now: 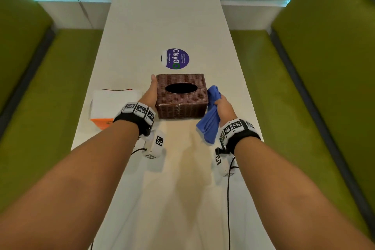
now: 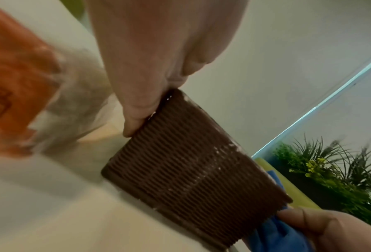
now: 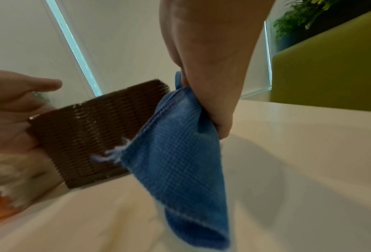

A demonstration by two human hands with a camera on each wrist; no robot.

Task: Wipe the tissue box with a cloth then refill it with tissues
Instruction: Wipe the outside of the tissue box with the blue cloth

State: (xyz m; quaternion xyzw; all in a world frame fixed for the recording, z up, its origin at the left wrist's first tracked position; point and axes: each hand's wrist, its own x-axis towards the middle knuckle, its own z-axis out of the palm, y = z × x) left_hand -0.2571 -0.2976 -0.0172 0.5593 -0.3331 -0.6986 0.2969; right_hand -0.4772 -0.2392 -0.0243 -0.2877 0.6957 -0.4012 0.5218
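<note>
A brown woven tissue box (image 1: 180,95) (image 2: 191,162) (image 3: 89,133) stands on the white table (image 1: 166,16), its oval top opening dark. My left hand (image 1: 151,91) (image 2: 150,68) (image 3: 11,110) lies flat against the box's left side, thumb straight along the top edge. My right hand (image 1: 224,107) (image 3: 212,85) grips a bunched blue cloth (image 1: 211,124) (image 3: 175,162) against the box's right side; a loose corner hangs toward me. An orange and white tissue pack (image 1: 109,105) (image 2: 14,85) lies left of the box.
A round purple sticker (image 1: 175,58) sits on the table just beyond the box. Green padded benches (image 1: 50,87) (image 1: 294,87) run along both long sides. White walls with lit strips close the far end. Green plants (image 2: 331,170) stand behind the right bench.
</note>
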